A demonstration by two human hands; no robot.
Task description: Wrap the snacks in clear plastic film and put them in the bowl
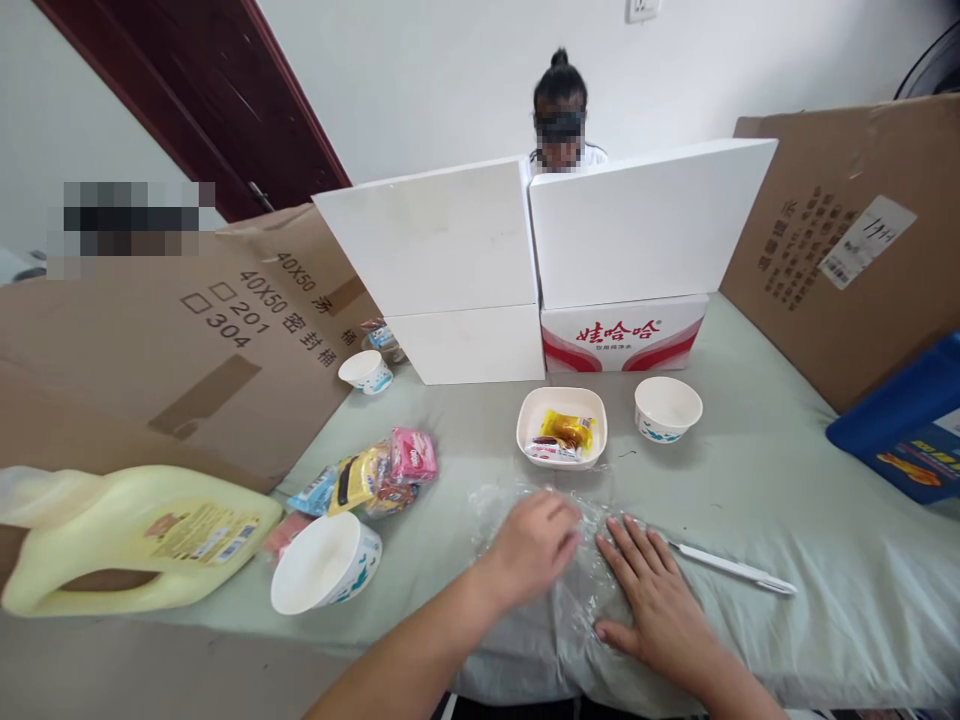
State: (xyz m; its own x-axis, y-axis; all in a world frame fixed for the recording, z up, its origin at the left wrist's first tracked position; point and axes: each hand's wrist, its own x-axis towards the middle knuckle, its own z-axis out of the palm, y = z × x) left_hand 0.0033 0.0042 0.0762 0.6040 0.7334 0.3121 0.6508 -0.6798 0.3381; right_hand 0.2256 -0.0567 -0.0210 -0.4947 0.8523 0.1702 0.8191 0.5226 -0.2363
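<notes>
My left hand (534,547) is closed, its fingers curled in against a thin clear plastic bag (583,600) that lies crumpled near the table's front edge. What is under those fingertips is partly hidden. Fingers spread and palm down, my right hand (660,600) presses flat on the bag's right side. Beside its fingertips lies a white pen (735,568). Beyond both hands stands a white square dish (529,408) holding a yellow-wrapped snack (568,430) and a white-and-red wrapped one (551,449).
White paper bowls stand at right (667,405), back left (366,371) and, tilted, front left (319,570). Left are snack packets (367,475) and a yellow jug (165,535). White boxes (465,345), brown cardboard (247,350) and a blue container (900,430) surround the table. A person sits behind.
</notes>
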